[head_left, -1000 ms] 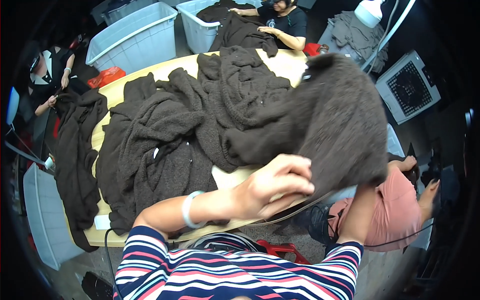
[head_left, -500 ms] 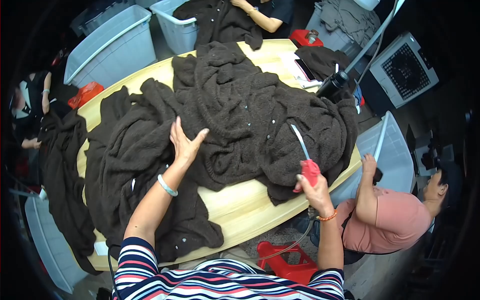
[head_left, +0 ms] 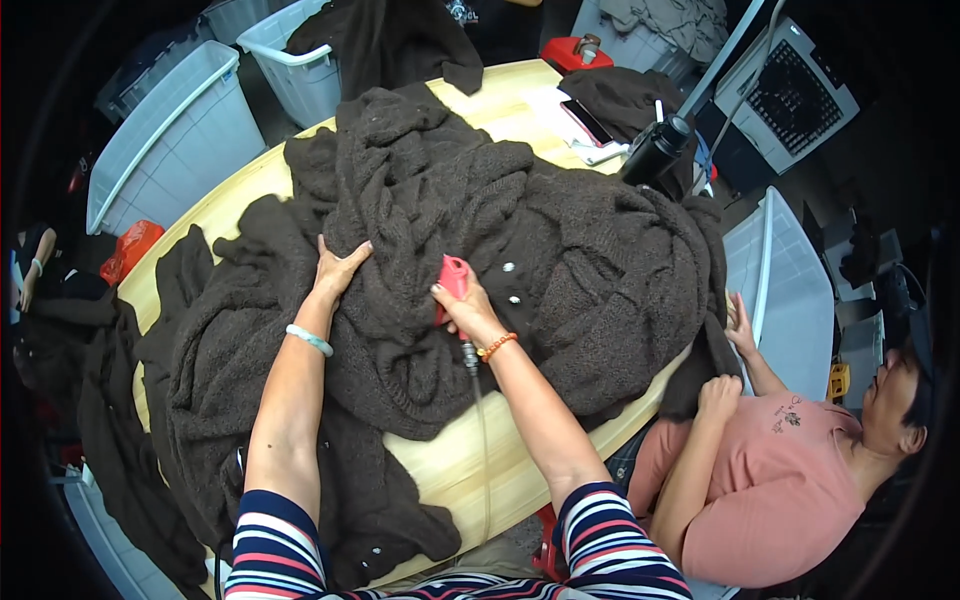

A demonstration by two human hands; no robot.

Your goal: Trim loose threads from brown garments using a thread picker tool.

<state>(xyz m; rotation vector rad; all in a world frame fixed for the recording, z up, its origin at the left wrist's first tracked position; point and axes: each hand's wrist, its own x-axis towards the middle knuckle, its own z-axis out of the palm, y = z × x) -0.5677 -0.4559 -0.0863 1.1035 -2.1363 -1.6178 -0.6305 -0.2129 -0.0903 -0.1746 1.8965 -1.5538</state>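
Dark brown knitted garments [head_left: 610,270] lie heaped over the wooden table, with a few small pale buttons or studs showing. My left hand [head_left: 338,272] rests on the pile left of the middle, thumb and forefinger spread apart; its other fingers are partly hidden. Close by on the right, my right hand [head_left: 468,308] is closed around a red air blow gun [head_left: 454,276]. The gun's head points up and away over the cloth, and its thin nozzle cannot be made out. From its metal fitting a clear hose [head_left: 485,450] runs down past the table's near edge.
A co-worker in a pink shirt [head_left: 770,480] sits at the right, hands at a dark garment by a grey bin [head_left: 790,270]. On the far right tabletop are a black bottle [head_left: 655,150] and a phone [head_left: 587,121]. Plastic bins [head_left: 165,140] stand beyond the table.
My right hand has carried the blow gun left, close to my left hand. The seated person has leaned nearer and now has both hands at the table's right edge. The view has shifted.
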